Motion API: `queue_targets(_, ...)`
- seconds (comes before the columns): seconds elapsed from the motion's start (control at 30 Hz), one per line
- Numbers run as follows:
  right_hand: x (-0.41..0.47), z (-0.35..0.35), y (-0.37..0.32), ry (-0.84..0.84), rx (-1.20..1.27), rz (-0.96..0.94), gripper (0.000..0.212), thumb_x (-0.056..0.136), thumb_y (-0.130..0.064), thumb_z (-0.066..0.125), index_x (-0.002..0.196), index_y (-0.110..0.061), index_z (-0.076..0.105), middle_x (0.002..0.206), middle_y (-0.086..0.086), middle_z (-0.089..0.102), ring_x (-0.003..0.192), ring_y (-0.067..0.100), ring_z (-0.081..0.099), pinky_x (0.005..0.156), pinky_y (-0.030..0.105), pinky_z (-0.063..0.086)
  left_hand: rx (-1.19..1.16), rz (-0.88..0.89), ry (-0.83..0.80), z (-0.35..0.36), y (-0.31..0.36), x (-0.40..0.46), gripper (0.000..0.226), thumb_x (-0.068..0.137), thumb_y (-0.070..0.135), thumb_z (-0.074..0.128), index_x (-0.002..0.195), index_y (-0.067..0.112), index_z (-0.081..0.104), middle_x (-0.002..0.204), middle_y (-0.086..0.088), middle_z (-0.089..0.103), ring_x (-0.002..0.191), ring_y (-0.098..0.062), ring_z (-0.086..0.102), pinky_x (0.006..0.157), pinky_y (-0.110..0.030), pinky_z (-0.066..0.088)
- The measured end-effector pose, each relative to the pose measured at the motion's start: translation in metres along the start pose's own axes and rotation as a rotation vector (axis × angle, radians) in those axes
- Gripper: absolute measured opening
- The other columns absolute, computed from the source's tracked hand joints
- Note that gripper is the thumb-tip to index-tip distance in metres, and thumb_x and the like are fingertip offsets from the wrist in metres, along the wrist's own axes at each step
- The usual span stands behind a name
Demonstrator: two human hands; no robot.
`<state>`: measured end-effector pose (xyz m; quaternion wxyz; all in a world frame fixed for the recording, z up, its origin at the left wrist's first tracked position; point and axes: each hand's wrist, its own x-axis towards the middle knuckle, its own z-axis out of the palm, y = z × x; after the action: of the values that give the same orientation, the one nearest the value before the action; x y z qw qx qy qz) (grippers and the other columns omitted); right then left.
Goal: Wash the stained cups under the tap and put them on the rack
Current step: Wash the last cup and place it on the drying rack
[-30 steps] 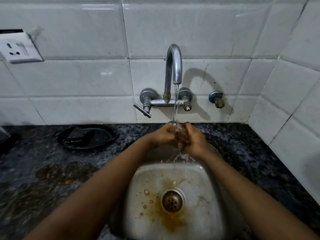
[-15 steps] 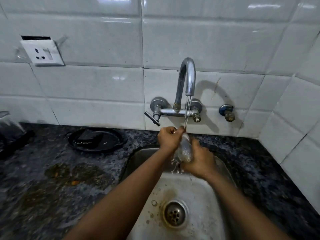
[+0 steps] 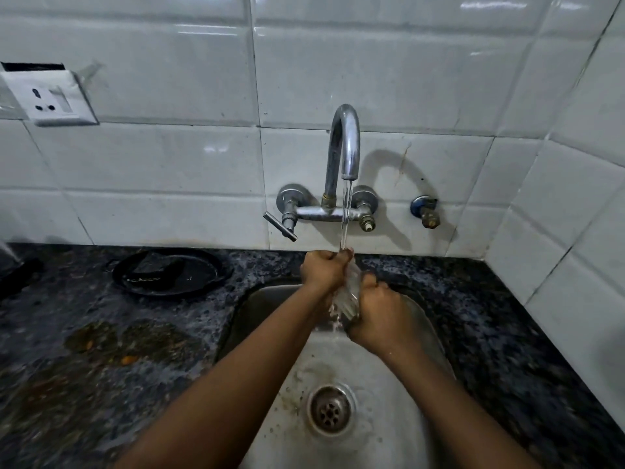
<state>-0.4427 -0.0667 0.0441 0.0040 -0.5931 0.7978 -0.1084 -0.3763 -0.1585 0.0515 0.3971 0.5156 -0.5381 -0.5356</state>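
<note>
A clear glass cup [image 3: 349,292] is held tilted over the steel sink [image 3: 389,384], under the stream running from the chrome tap [image 3: 345,147]. My left hand [image 3: 323,270] grips the cup's upper end, where the water lands. My right hand [image 3: 380,314] is curled round its lower end. Water spills off the cup into the basin. Both hands hide most of the glass.
A black plate [image 3: 172,272] lies on the dark speckled counter left of the sink, with brown stains [image 3: 128,340] nearer me. A wall socket [image 3: 50,99] is at upper left, a small valve [image 3: 426,211] right of the tap. A tiled side wall closes the right.
The view has tilted up a little and the drain sits lower in frame. The cup went from upright between both hands to tilted, with my left hand at its top.
</note>
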Motion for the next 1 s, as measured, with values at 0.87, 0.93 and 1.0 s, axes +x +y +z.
queue_targets(0.87, 0.0, 0.009, -0.002, 0.027, 0.016, 0.039, 0.063, 0.079, -0.019, 0.067, 0.131, -0.01, 0.032, 0.114, 0.013, 0.055, 0.097, 0.029, 0.059, 0.073, 0.032, 0.049, 0.075, 0.109, -0.188, -0.006, -0.002, -0.007, 0.037, 0.093, 0.031, 0.05, 0.065, 0.009, 0.058, 0.056, -0.003, 0.057, 0.051, -0.012, 0.053, 0.055, -0.023, 0.046)
queue_targets(0.93, 0.001, 0.01, -0.002, 0.095, -0.052, -0.013, 0.075, 0.076, -0.022, 0.07, 0.135, -0.01, 0.025, 0.122, 0.017, 0.049, 0.104, 0.034, 0.055, 0.078, 0.037, 0.047, 0.118, 0.132, -0.079, -0.003, -0.001, -0.006, 0.037, 0.094, 0.034, 0.049, 0.067, 0.009, 0.057, 0.061, -0.007, 0.057, 0.055, -0.016, 0.054, 0.062, -0.027, 0.047)
queue_targets(1.0, 0.004, 0.007, 0.007, 0.051, 0.187, -0.005, 0.074, 0.065, -0.028, 0.077, 0.126, -0.014, 0.036, 0.113, 0.012, 0.055, 0.097, 0.03, 0.059, 0.074, 0.034, 0.048, 0.026, 0.167, -0.088, -0.004, -0.003, -0.006, 0.038, 0.093, 0.032, 0.05, 0.063, 0.009, 0.056, 0.059, -0.007, 0.057, 0.051, -0.015, 0.053, 0.059, -0.028, 0.046)
